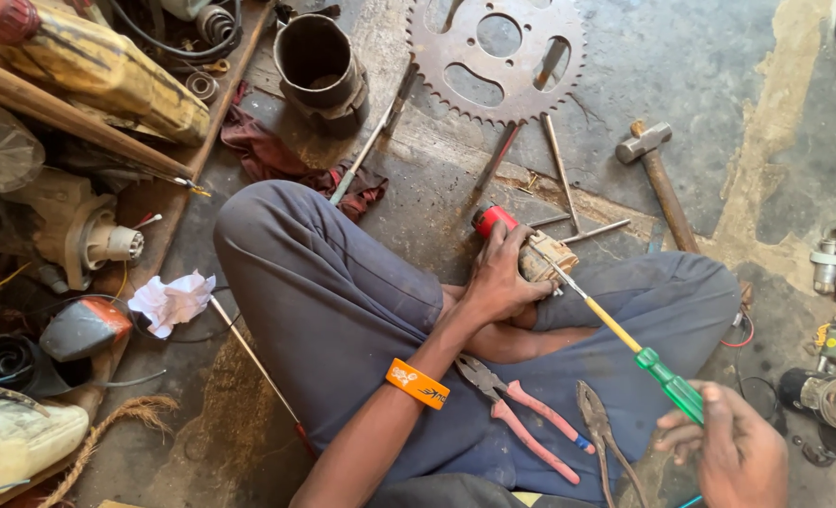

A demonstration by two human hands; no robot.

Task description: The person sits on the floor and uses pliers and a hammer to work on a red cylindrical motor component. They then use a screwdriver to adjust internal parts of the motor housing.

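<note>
Motor part [542,256], small and dirty, sits on my lap, left hand [498,282] fingers closed around it. Right hand [738,452] grips the screwdriver [639,353], tip at the part. I judge prying underway; next needs steady pressure.

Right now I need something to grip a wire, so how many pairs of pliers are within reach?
2. The pink-handled pliers lie on the person's lap below the left hand; the bare dark metal pliers lie just beside them, nearer the right hand. Others may be hidden in the clutter.
</note>
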